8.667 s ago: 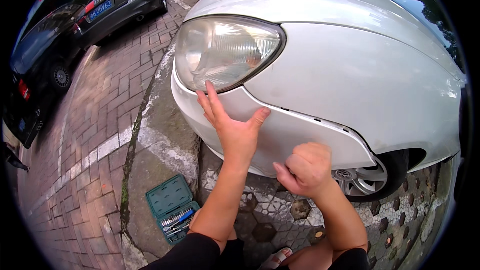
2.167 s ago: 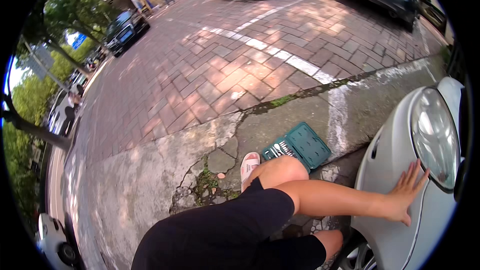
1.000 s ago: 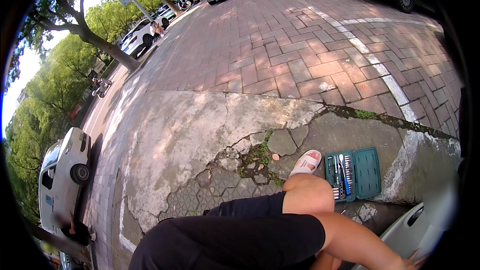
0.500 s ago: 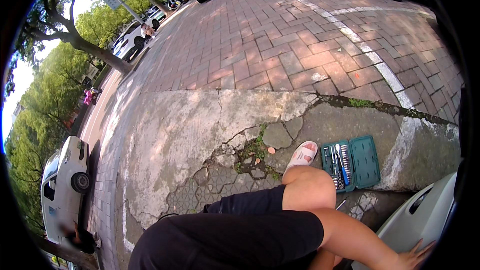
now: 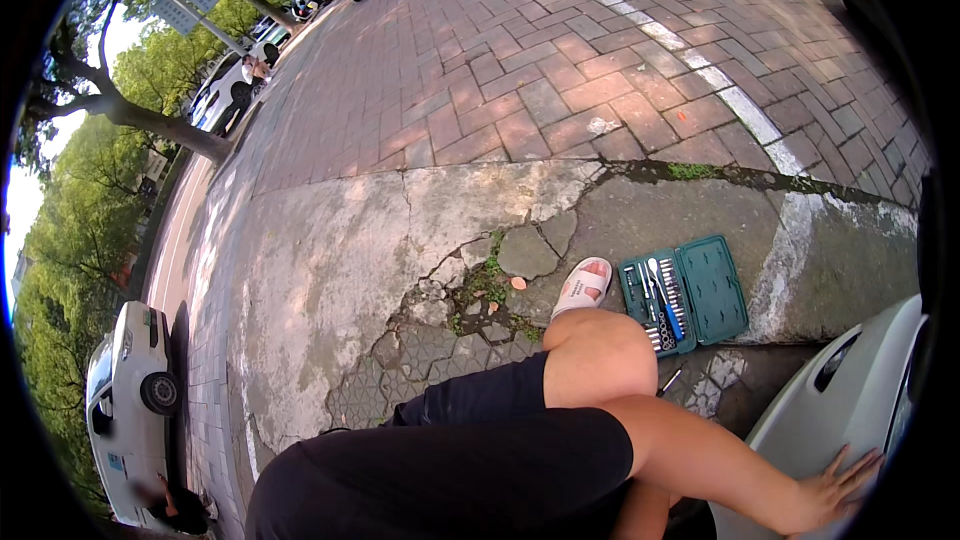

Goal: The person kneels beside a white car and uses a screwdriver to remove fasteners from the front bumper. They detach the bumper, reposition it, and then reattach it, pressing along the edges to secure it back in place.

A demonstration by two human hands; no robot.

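Item: my left hand, fingers spread wide, flat on white car bumper panel.
Right hand unseen. Risk: open teal socket-set case behind my knee; reaching blind could scatter it.

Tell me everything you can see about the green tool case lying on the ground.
The green tool case is a flat, dark teal case that looks like moulded plastic, lying fully open on the cracked concrete near the painted white line. Its left half holds rows of small metal sockets and bits, plus a blue-handled driver; the right half is the ribbed inner lid. It sits just right of the white sandal, not touching it. A loose metal tool lies on the ground below it. No hand touches the case.
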